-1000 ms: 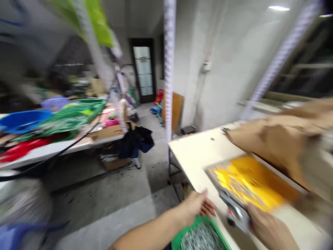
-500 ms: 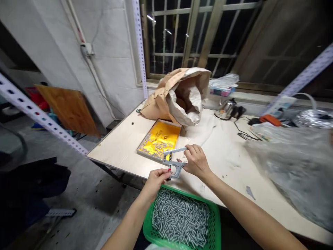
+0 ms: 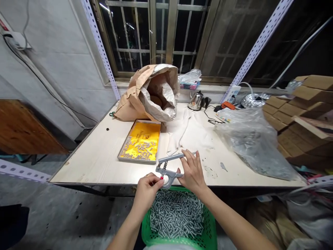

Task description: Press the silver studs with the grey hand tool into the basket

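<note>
My right hand [image 3: 191, 171] grips the handles of grey metal hand-press pliers [image 3: 170, 176], which have a coil spring and a red tip. The upper handle stands raised, apart from the lower one. At the red tip, my left hand [image 3: 147, 189] is closed in a pinch; whatever lies between its fingers is too small to make out. Below both hands, a green plastic basket [image 3: 212, 222] holds many small silver metal pieces [image 3: 177, 213], shaped like pins or screws. Behind the left hand lies a shallow tray [image 3: 137, 160] with a yellow lining [image 3: 144, 133] and scattered small metal pieces.
A large open paper sack [image 3: 132, 100] stands at the back of the table [image 3: 93, 152]. A steel kettle [image 3: 196, 100], an orange object [image 3: 228, 105] and a clear plastic bag [image 3: 249, 142] lie to the right. Cardboard boxes [image 3: 307, 114] are stacked beyond.
The view has swung right, so the boxes now show and the tray looks farther left. Both hands keep their hold around the pliers, whose upper handle stays raised.
</note>
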### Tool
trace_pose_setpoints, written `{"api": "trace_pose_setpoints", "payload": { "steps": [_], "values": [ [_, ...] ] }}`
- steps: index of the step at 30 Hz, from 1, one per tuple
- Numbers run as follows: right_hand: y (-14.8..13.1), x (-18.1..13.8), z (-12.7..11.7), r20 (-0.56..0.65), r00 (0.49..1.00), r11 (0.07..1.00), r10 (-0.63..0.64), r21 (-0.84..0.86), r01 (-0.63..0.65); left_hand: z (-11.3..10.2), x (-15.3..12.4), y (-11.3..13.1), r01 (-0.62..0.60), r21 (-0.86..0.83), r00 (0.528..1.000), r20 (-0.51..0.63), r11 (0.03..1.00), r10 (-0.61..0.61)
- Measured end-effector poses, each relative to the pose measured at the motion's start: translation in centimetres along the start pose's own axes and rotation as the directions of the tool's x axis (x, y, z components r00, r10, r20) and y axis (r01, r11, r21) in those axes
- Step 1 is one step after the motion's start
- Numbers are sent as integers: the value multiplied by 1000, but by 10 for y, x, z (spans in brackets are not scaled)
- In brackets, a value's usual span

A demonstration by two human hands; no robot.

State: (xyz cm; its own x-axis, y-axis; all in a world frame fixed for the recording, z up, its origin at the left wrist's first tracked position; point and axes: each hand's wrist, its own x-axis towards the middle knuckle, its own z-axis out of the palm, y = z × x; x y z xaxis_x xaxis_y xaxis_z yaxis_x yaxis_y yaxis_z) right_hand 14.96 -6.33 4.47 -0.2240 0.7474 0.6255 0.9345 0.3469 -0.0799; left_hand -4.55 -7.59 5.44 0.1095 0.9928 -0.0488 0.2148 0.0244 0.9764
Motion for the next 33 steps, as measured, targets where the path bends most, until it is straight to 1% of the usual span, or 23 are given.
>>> {"api": "trace_pose_setpoints", "payload": {
  "steps": [2,3,4,5,6,8,9,10,12,14,15,17,19,22,24,25,27,29,31,33],
  "values": [
    [3,-9,0,19,1000,1000,10,1,-11,-12,-10,5,-49,105,994,-90,993,59],
    [7,-14,0,25,999,1000,24,-2,-24,-18,-17,7,-60,158,990,-117,986,79],
    [12,-19,-1,28,999,999,37,-5,-37,-22,-24,8,-60,205,991,-108,977,83],
    [18,-24,-1,23,998,999,52,-4,-51,-23,-32,8,-52,248,996,-62,967,69],
    [25,-29,-1,20,998,998,65,-1,-65,-22,-40,6,-38,289,999,14,957,36],
    [36,-40,-1,16,995,995,98,8,-98,-12,-55,-1,-9,370,986,159,929,-54],
    [40,-44,-1,16,994,994,109,14,-109,-5,-60,-5,4,408,977,192,913,-90],
    [43,-49,-1,13,994,993,113,22,-113,2,-62,-10,13,430,973,203,903,-111],
    [45,-58,-1,8,991,990,133,36,-133,11,-58,-16,26,445,974,192,895,-123],
    [45,-64,-1,5,987,986,160,48,-160,8,-42,-17,12,439,986,143,899,-83],
    [45,-67,-1,1,985,983,175,48,-175,3,-29,-16,-3,447,994,100,895,-47],
    [46,-70,2,-7,982,982,187,40,-187,-15,3,-15,-32,502,999,1,864,36],
    [48,-69,6,-10,983,983,181,31,-180,-38,40,-16,-5,597,994,-86,802,70],
    [48,-62,12,4,982,981,188,43,-188,-71,96,-20,108,734,980,-192,671,53],
    [46,-54,16,8,980,979,200,48,-200,-86,131,-22,186,813,970,-242,552,29],
    [45,-50,18,7,980,979,198,48,-198,-92,147,-23,216,829,965,-261,516,16],
    [43,-43,20,7,982,981,188,45,-188,-99,174,-26,249,844,962,-274,475,-18],
    [44,-38,22,14,984,983,177,44,-178,-102,194,-30,251,855,966,-253,454,-58],
    [46,-36,24,20,985,984,174,43,-175,-100,206,-35,239,871,971,-221,429,-93],
    [50,-36,25,30,984,983,178,38,-179,-97,210,-41,222,886,975,-194,407,-109]
  ]
}}
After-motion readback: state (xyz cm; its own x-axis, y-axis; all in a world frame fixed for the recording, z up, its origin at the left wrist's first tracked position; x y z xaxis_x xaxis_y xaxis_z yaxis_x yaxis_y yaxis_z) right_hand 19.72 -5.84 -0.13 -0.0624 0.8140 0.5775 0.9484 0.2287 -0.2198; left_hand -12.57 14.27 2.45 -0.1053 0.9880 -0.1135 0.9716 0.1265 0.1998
